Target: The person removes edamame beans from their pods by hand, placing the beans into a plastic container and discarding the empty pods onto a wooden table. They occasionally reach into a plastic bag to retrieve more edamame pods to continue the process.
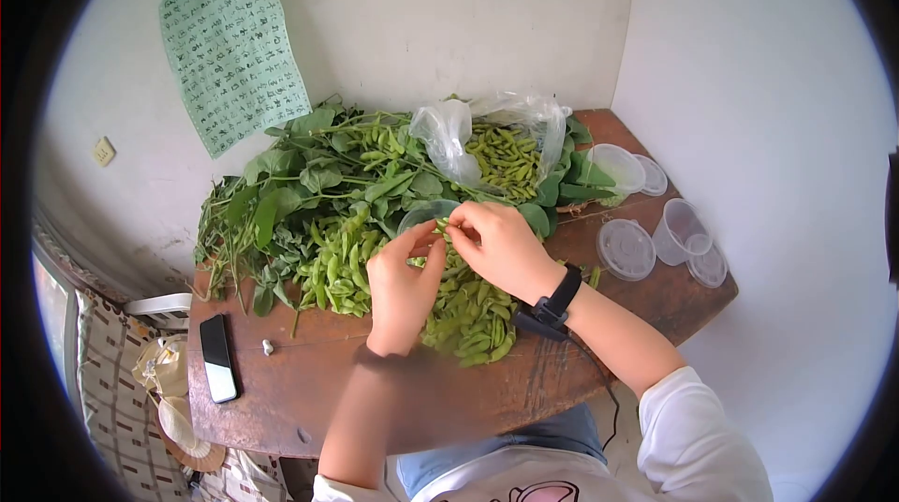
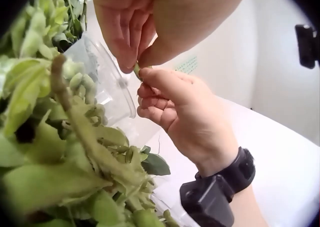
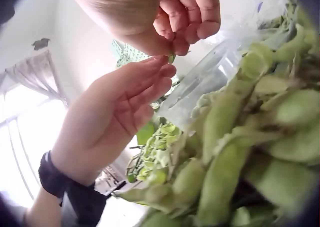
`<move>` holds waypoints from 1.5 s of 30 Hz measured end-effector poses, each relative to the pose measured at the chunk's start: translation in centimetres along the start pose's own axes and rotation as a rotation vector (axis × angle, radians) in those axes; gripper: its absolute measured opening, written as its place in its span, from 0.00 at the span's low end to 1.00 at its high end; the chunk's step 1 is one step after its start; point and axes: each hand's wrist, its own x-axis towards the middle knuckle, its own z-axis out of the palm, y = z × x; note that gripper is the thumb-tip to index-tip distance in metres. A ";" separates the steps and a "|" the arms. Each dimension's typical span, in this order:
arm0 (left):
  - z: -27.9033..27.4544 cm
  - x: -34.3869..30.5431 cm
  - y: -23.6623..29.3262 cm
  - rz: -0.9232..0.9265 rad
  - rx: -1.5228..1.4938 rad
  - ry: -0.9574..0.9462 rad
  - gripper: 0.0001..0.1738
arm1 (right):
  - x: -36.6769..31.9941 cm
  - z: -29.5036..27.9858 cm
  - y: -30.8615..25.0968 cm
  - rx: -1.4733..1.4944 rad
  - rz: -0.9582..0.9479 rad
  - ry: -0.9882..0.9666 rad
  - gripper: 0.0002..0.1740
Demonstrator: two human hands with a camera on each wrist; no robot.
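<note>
Both grips pinch one small green pod (image 1: 442, 224) — left hand (image 1: 405, 282) and right hand (image 1: 501, 244) meeting at it by the near side of the clear tub (image 1: 409, 218); whether it sits directly above the rim, I cannot tell. The likeliest trouble is the pod's contents shooting sideways: a hard squeeze between fingertips could send them past the tub into the loose pods (image 1: 473, 315) on its near side, where green on green would hide them. The tub looks thin and light, with leafy stems (image 1: 318, 179) crowding its far left, so a knuckle might tip it. The cable (image 1: 614, 401) from the black wrist strap (image 1: 562, 291), near right of the tub, could snag and drag pods off the worktop (image 1: 272, 399).
</note>
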 end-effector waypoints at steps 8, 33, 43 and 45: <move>0.2 -0.5 -0.6 0.023 0.052 0.029 0.14 | -0.6 0.3 -0.4 -0.251 -0.301 0.035 0.08; -0.7 -0.5 -1.5 0.077 0.092 -0.055 0.17 | -6.2 -4.4 -3.3 -0.189 -0.162 -0.278 0.10; -2.0 -2.5 -0.1 -0.213 -0.332 -0.104 0.17 | -0.8 -10.0 1.6 -0.350 0.085 -0.220 0.09; -2.3 -2.8 0.2 -0.298 -0.409 -0.120 0.17 | 2.1 -10.2 4.7 -0.383 0.248 -0.271 0.10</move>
